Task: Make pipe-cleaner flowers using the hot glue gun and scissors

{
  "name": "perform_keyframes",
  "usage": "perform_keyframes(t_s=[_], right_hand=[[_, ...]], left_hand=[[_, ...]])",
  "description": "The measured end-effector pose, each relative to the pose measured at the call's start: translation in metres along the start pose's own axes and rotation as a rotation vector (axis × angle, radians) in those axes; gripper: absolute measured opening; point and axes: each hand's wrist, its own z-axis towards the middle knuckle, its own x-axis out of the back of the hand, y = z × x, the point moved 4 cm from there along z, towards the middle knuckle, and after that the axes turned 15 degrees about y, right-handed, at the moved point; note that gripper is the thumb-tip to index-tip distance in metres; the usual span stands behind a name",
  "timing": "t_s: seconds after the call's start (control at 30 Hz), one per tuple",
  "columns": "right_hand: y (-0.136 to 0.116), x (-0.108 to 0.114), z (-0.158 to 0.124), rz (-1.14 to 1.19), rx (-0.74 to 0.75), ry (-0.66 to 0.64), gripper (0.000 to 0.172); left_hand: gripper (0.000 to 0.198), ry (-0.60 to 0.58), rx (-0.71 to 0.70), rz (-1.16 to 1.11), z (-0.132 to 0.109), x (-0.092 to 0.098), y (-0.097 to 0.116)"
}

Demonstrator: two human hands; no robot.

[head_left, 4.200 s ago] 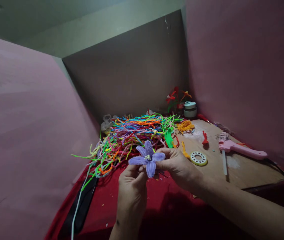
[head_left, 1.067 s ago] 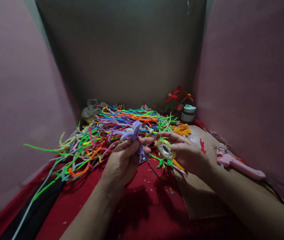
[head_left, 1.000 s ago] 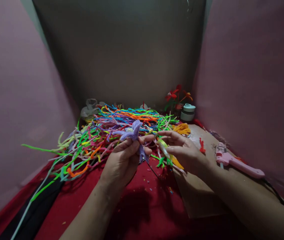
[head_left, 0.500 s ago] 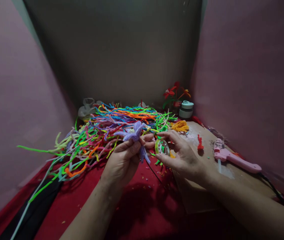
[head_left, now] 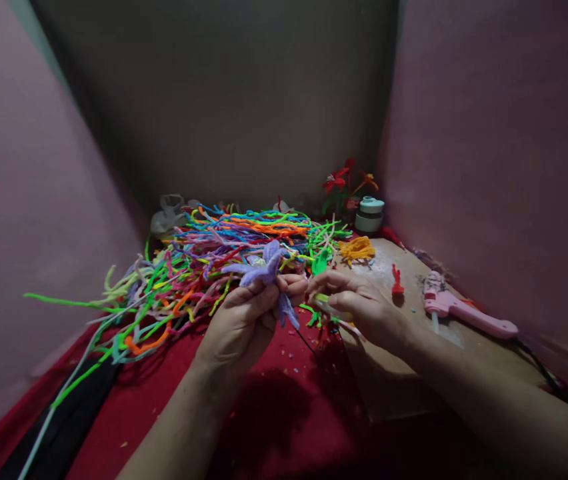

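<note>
Round yellow plastic tape roll (head_left: 321,298) turned edge-on, gripped by right fingers (head_left: 355,301).
Left fingers (head_left: 264,298) pinch star-shaped lilac chenille flower (head_left: 266,267); apparent wrapping calls for tension next.

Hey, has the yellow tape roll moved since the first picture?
Yes. The tape roll lay on the board near the pink glue gun; now the right hand holds it off the board, farther left of the glue gun.

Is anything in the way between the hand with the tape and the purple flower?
Only some fingers of the left hand, which holds the purple flower, stick out toward the right hand with the tape. Nothing else visible stands between them; the pile of fuzzy sticks is behind.
</note>
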Motion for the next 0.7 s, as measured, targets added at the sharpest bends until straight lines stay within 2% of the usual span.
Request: perform_keyframes(t_s=[0.13,0.27,0.4,0.57,0.7], right_hand=[[0.012,-0.003,0.001,0.102,-0.108,-0.053,0.023],[0.014,-0.004,0.001,0.138,-0.158,0.013,0.020],[0.007,0.000,0.002,0.148,-0.136,0.087,0.016],[-0.005,0.014,0.007,0.222,-0.058,0.237,0.013],[-0.012,0.007,0.006,0.228,0.005,0.200,0.008]], left_hand=[[0.016,0.056,0.025,-0.010,0.001,0.003,-0.003],[0.012,-0.004,0.046,0.002,0.000,0.000,-0.005],[0.011,-0.019,0.034,0.015,-0.001,-0.003,-0.004],[0.012,0.052,0.042,0.023,0.001,0.000,-0.004],[0.011,0.043,0.114,0.111,-0.002,-0.001,-0.011]])
